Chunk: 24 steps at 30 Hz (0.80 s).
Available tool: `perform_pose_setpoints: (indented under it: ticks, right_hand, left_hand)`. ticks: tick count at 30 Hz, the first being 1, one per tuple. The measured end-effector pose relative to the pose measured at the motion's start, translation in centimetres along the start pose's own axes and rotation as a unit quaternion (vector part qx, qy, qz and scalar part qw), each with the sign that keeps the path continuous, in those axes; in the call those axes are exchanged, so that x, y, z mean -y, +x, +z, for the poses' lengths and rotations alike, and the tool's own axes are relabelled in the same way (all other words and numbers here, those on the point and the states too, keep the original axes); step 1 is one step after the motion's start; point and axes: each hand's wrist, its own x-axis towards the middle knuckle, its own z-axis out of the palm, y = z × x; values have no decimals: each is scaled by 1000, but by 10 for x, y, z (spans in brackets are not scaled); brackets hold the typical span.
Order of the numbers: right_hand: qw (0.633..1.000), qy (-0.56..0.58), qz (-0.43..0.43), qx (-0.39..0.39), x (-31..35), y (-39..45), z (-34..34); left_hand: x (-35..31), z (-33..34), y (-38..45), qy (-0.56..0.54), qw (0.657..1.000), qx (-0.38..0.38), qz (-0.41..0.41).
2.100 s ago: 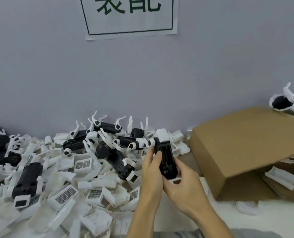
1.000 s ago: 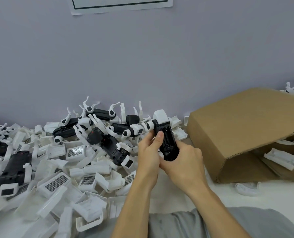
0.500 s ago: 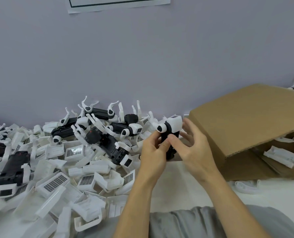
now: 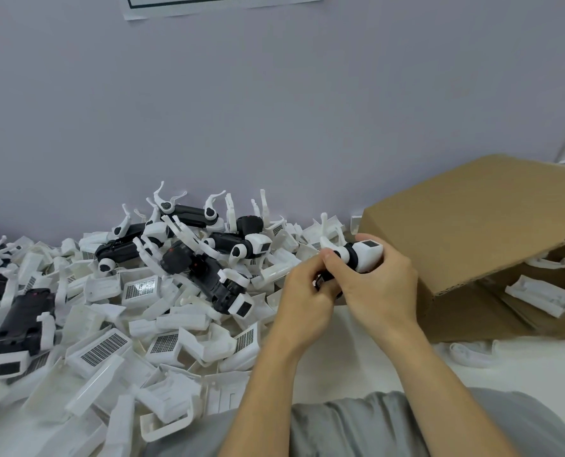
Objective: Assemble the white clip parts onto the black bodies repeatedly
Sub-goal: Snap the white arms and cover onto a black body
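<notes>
Both the left hand (image 4: pixel 302 291) and the right hand (image 4: pixel 378 285) curl tight round one black body (image 4: pixel 349 253) with a white clip (image 4: pixel 367 253) on its end, near the tabletop's back edge, while several finished ones (image 4: pixel 208 272) lie on a big heap of loose white parts (image 4: pixel 136 344), so most remains.

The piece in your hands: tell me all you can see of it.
The held assembly is a black plastic-looking body, mostly hidden, with a white end cap bearing a dark square and a white curved clip on a round joint. It lies roughly level above the table, beside the cardboard box. The right hand wraps it; the left hand grips its lower end.
</notes>
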Motion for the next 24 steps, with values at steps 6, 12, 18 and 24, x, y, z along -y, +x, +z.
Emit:
perform_pose_setpoints:
  ticks: [6, 12, 18, 24]
  right_hand:
    - [999, 45, -2, 11, -4, -1, 2]
    - [985, 134, -13, 104, -2, -3, 2]
    - [983, 168, 63, 51, -5, 1, -3]
    - [976, 145, 141, 78, -6, 0, 1]
  left_hand:
    - [2, -1, 1, 5, 1000, -5, -4]
    - [0, -2, 2, -51, 996, -71, -2]
    - [-4, -12, 11, -243, 942, -206, -108]
    - [-10, -18, 8, -379, 892, -172, -176]
